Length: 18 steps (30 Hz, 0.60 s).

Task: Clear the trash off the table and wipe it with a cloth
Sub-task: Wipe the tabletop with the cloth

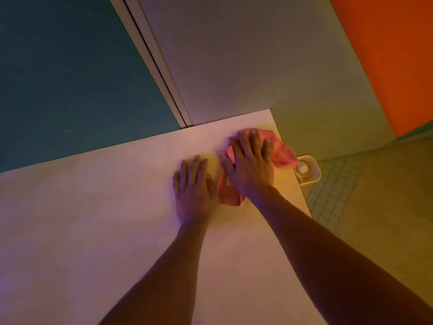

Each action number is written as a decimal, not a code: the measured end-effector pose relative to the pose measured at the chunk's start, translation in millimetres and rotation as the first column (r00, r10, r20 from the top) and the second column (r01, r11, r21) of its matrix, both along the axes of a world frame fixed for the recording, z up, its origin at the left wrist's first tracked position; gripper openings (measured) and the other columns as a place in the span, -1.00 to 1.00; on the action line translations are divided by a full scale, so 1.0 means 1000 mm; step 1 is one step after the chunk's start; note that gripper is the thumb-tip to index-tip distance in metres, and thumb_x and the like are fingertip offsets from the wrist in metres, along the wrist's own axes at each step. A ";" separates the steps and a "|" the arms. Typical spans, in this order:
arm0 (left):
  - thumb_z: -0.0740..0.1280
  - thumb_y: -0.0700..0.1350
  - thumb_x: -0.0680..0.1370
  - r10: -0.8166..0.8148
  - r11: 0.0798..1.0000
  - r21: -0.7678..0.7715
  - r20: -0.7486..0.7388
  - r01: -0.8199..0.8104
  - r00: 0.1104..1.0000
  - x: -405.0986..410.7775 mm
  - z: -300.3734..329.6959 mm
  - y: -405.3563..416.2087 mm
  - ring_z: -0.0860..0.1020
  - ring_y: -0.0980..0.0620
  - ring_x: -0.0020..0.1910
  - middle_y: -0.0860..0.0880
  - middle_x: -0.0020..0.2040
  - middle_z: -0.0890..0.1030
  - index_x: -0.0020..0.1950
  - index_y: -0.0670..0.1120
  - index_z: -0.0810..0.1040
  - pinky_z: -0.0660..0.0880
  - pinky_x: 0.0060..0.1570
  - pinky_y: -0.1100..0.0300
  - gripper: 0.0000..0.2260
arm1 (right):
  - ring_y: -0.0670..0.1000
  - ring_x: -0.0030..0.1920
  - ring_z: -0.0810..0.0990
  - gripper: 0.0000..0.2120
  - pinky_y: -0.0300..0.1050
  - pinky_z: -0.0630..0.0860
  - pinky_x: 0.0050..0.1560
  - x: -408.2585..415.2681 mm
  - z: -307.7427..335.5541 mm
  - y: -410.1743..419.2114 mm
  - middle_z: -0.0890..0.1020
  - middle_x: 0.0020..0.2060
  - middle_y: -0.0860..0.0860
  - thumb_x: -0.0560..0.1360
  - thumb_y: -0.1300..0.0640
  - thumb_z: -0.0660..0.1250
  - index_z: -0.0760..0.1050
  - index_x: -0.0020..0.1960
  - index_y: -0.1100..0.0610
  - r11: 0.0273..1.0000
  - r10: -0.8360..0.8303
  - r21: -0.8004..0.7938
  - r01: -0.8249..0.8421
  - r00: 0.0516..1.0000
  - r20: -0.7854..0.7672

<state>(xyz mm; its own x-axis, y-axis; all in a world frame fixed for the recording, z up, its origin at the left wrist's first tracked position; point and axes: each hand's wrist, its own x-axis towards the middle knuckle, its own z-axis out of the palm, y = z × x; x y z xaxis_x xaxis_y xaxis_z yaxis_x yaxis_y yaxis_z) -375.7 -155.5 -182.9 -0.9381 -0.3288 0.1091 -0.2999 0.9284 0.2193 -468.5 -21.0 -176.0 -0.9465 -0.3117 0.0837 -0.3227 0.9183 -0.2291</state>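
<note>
A pink cloth [282, 153] lies crumpled on the white table [93, 219] near its far right corner. My right hand [249, 165] presses flat on top of the cloth with fingers spread. My left hand [194, 191] rests palm down on the tabletop just left of the cloth, touching its near edge. No trash shows on the table.
A small cream bin [308, 170] with something white inside stands on the floor just past the table's right edge. Tiled floor [328, 198] lies to the right. A grey wall, a teal panel and an orange panel stand beyond the table.
</note>
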 end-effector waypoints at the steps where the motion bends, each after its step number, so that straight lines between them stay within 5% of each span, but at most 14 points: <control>1: 0.06 -0.03 0.61 0.010 1.000 -0.001 -0.010 -0.010 1.000 0.001 0.000 -0.001 0.25 -0.16 0.57 0.00 0.55 0.36 0.52 0.00 0.40 0.18 0.52 -0.12 -0.53 | 0.24 0.51 0.25 -0.49 0.32 0.11 0.48 0.006 0.002 0.005 0.38 0.48 0.06 0.63 -0.20 0.06 0.44 0.44 0.05 1.000 -0.003 -0.017 0.003 1.000 -0.015; 9: 0.08 -0.07 0.64 0.011 1.000 0.001 -0.045 -0.011 0.999 0.006 0.005 0.007 0.24 -0.14 0.57 -0.01 0.55 0.36 0.53 -0.01 0.39 0.15 0.54 -0.10 -0.56 | 0.17 0.57 0.15 -0.50 0.27 0.08 0.52 0.100 0.002 0.084 0.31 0.53 0.06 0.63 -0.09 0.10 0.34 0.51 0.08 0.995 -0.073 0.073 0.072 0.997 0.011; 18: 0.09 -0.08 0.66 -0.008 0.998 -0.063 -0.064 0.004 0.998 0.012 -0.002 0.010 0.23 -0.14 0.57 -0.04 0.56 0.35 0.53 -0.07 0.38 0.15 0.54 -0.12 -0.57 | 0.19 0.56 0.16 -0.45 0.26 0.15 0.49 0.014 0.002 0.057 0.29 0.54 0.10 0.63 -0.08 0.01 0.27 0.54 0.15 0.992 -0.117 0.042 0.115 0.992 0.041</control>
<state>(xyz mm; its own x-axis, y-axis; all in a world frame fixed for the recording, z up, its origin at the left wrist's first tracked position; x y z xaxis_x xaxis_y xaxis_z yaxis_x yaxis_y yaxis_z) -363.9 -146.0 -185.3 -0.9304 -0.3137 0.1897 -0.2813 0.9427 0.1793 -454.5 36.4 -173.9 -0.9789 -0.2017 0.0314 -0.2038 0.9575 -0.2039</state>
